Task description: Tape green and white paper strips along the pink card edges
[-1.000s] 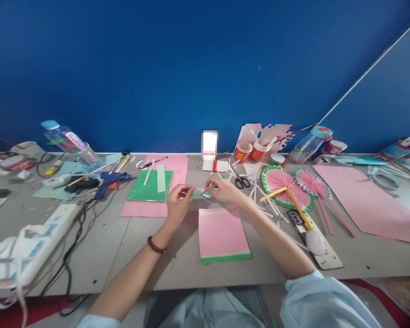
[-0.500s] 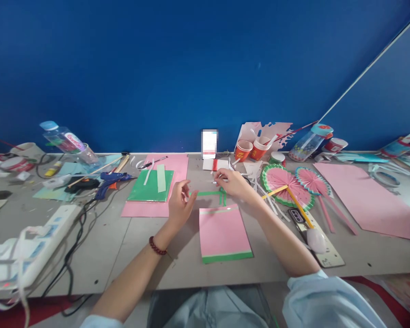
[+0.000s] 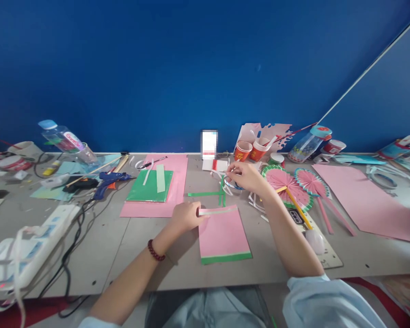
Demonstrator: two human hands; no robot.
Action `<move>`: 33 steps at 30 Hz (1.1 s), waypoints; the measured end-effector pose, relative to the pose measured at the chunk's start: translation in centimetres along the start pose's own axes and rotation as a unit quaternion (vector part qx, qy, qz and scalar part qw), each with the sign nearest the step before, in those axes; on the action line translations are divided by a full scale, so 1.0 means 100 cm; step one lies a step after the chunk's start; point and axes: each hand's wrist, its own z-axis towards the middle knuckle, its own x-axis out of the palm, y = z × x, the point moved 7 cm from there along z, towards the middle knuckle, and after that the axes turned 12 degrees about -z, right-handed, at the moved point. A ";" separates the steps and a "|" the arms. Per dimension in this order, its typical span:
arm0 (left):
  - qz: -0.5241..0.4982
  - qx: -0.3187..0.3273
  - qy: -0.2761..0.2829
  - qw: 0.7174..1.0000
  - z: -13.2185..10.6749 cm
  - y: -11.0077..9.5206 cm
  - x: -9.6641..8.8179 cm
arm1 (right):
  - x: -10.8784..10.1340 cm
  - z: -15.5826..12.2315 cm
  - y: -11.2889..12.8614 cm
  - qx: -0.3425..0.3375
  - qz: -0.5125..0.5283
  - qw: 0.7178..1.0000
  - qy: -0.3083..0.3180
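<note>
A pink sheet (image 3: 222, 234) with a green band at its near edge and a white strip along its far edge lies in front of me. My left hand (image 3: 186, 216) rests on its top left corner, fingers curled and pressing the end of the white strip. My right hand (image 3: 246, 177) hovers further back, near green paper strips (image 3: 210, 193), with its fingers pinched on a small roll of tape (image 3: 233, 183). Scissors lie hidden behind that hand.
Green card on a pink sheet (image 3: 152, 186) lies left of centre, with a blue glue gun (image 3: 106, 181) and a power strip (image 3: 37, 246) further left. Watermelon paper fans (image 3: 287, 184), red cups (image 3: 251, 150), a ruler (image 3: 319, 248) and a large pink sheet (image 3: 369, 202) lie right.
My hands have parted. The left dropped from mid-air onto the pink sheet's top corner. The right moved back and right with the tape roll, leaving the green strips on the table.
</note>
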 end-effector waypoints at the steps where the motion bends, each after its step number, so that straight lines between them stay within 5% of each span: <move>1: -0.042 0.010 -0.004 0.999 0.001 -0.001 0.000 | 0.000 -0.001 0.002 -0.003 -0.002 1.000 -0.002; 4: -0.229 0.040 -0.040 0.972 0.006 0.000 -0.001 | 0.000 -0.003 0.008 -0.002 -0.023 1.000 -0.008; 8: -0.471 0.016 -0.060 0.880 0.014 0.011 0.003 | 0.002 -0.005 0.012 -0.001 -0.042 0.999 -0.004; 14: -0.640 -0.091 -0.030 0.762 0.015 0.026 0.014 | 0.006 -0.014 0.019 -0.008 -0.017 0.999 0.031; 17: -0.680 -0.114 -0.004 0.724 0.015 0.026 0.019 | 0.006 -0.020 0.026 -0.005 -0.036 0.998 0.045; 23: -0.680 -0.106 -0.009 0.725 0.016 0.024 0.021 | -0.016 -0.033 0.043 -0.017 -0.125 0.992 -0.011; 27: -0.623 -0.088 -0.062 0.774 0.014 0.030 0.014 | -0.034 -0.054 0.056 -0.016 -0.140 0.989 -0.038; 33: -0.585 -0.021 -0.095 0.805 0.012 0.022 0.004 | -0.012 -0.075 0.075 -0.014 -0.244 0.970 -0.008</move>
